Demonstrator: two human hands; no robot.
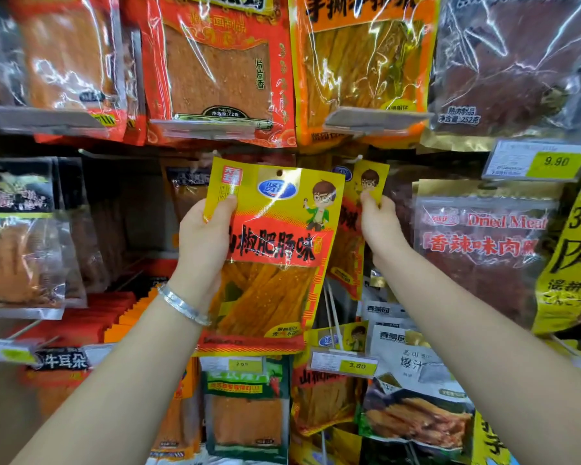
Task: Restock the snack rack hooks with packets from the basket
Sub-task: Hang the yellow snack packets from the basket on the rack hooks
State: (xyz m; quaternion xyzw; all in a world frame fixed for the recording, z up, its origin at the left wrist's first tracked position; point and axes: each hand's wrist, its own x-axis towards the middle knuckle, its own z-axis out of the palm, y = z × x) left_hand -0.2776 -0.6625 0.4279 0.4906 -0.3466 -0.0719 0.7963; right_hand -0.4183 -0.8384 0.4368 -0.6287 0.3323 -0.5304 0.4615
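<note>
Yellow snack packet (275, 236) isn't on a hook yet, so this one's mid-job. The left hand (205, 229) grips it by the upper left edge, thumb on the front, holding it up near the rack with its hang hole (279, 173) free. Just right and farther back, the right hand (379, 219) pinches the top corner of a matching packet (371, 177) already hanging on the hook (359, 158). The basket's out of view, so no idea how many are left.
</note>
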